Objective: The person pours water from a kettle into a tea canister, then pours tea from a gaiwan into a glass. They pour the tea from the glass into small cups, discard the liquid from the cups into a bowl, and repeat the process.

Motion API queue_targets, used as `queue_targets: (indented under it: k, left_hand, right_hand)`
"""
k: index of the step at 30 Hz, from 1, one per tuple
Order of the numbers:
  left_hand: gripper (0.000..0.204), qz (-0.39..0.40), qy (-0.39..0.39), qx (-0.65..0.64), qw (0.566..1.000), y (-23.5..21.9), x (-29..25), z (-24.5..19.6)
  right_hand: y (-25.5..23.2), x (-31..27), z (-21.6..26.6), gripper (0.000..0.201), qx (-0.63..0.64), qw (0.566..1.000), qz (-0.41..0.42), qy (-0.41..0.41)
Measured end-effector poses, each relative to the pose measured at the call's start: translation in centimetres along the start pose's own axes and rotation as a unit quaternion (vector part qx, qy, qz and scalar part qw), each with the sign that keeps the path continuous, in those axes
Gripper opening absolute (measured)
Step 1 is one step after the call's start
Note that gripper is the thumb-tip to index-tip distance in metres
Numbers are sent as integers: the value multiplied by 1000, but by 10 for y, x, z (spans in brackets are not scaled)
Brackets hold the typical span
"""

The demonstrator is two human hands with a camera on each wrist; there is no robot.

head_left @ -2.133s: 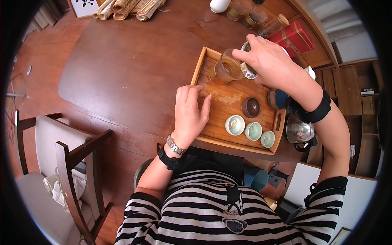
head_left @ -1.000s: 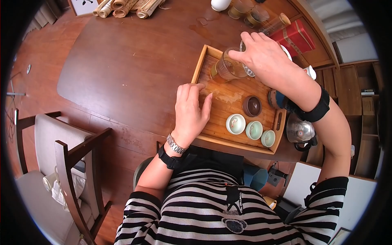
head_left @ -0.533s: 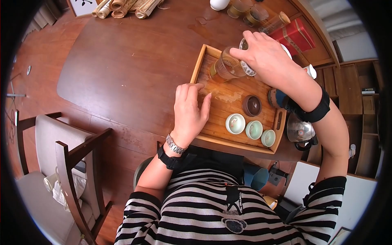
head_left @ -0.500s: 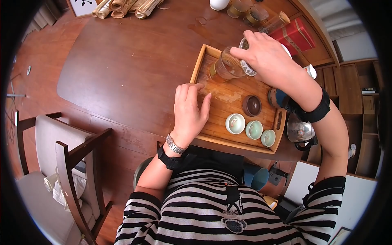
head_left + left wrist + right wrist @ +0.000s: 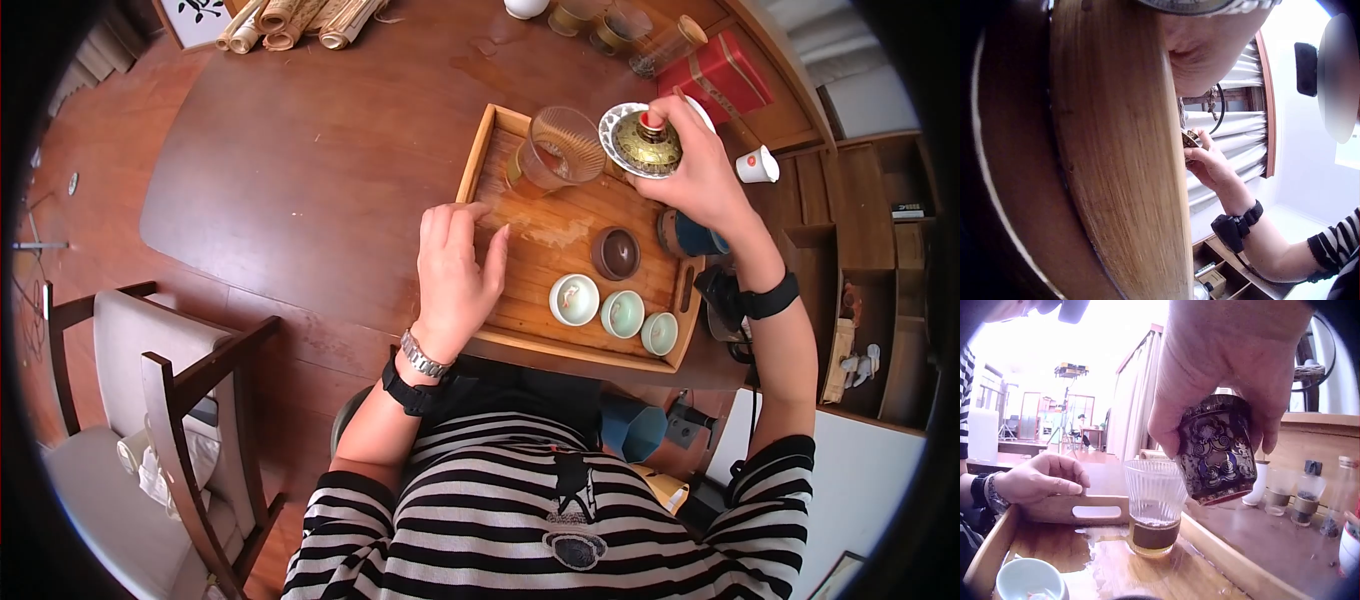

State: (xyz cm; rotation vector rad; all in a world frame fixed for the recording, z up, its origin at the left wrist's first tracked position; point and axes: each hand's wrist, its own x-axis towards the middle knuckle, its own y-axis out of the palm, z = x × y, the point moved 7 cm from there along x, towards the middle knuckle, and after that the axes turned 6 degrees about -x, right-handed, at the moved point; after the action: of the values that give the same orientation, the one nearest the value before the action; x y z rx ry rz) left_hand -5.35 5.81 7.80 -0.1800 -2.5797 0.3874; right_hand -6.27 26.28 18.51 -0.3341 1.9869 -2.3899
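Note:
My right hand (image 5: 695,168) grips a gaiwan with a golden, patterned lid (image 5: 645,150) and a white, patterned rim, fingers around its sides and on the lid knob. In the right wrist view the dark ornate bowl of the gaiwan (image 5: 1217,450) hangs slightly tilted beside a ribbed glass pitcher (image 5: 1155,503). Amber liquid stands low in that pitcher, which sits in the far left corner of a wooden tray (image 5: 477,150). My left hand (image 5: 458,262) rests at the tray's left edge, fingers loosely bent and holding nothing.
On the tray stand a brown cup (image 5: 615,253), three pale green cups (image 5: 622,314) and a blue vessel (image 5: 695,236). Beyond it are a red box (image 5: 715,78), several glasses (image 5: 620,28) and a paper cup (image 5: 757,166). Bamboo rolls (image 5: 290,20) lie at the far left.
My right hand has moved the gaiwan right, away from the pitcher's mouth, and turned it nearer upright, so its lid now faces up. The left hand has stayed at the tray edge.

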Motion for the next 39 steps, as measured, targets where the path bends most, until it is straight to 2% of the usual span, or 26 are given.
queue_targets:
  k: [2, 3, 5, 7, 14, 29, 38, 39]
  left_hand:
    - [21, 1, -1, 2, 1000, 0, 0, -1]
    - [21, 3, 0, 6, 1000, 0, 0, -1]
    - [21, 8, 2, 11, 1000, 1, 0, -1]
    - [21, 6, 1, 15, 1000, 2, -1, 0]
    - [22, 9, 13, 32, 999, 3, 0, -2]
    - [20, 21, 25, 65, 997, 5, 0, -5]
    - [19, 39, 28, 88, 995, 8, 0, -8]
    - [19, 38, 24, 93, 995, 8, 0, -8]
  right_hand:
    - [6, -12, -17, 47, 54, 996, -22, 70]
    - [9, -18, -21, 47, 54, 996, -23, 71]
    - [21, -29, -33, 46, 83, 990, 8, 116]
    - [31, -36, -39, 46, 61, 993, -7, 103]
    - [51, -46, -53, 47, 40, 990, -7, 135]
    - [64, -63, -66, 48, 23, 983, -87, 159]
    - [61, -72, -63, 55, 40, 985, -69, 151]
    - [60, -72, -60, 58, 46, 987, -27, 151]
